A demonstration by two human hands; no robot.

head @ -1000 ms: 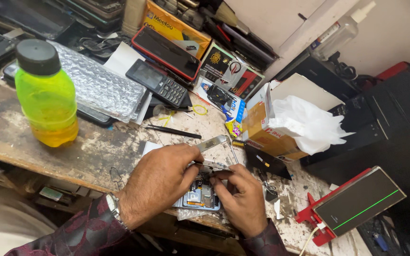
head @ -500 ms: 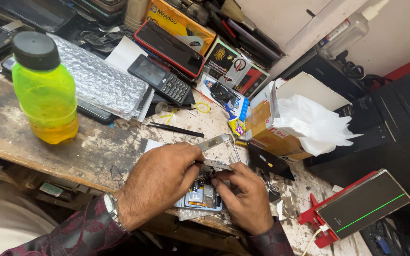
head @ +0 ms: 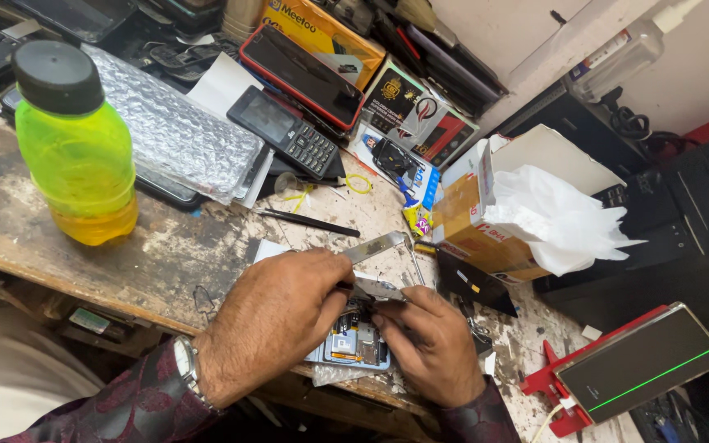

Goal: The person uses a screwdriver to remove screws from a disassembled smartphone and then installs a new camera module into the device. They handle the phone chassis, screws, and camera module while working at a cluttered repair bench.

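**Head view: opened phone under both hands**

Head camera shows the phone (head: 353,344), back off and board bare, at lower centre of the frame. It looks light, stiff and fragile (best held by its edges). The left hand (head: 276,320) curls closed around tweezers (head: 373,246); the right hand (head: 432,344) pinches the phone's frame. Since the earlier frame, both have hardly shifted.

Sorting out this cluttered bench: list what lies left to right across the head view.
Green bottle → bubble wrap → keypad phone → left hand → right hand → cardboard box with white tissue → phone on red stand.
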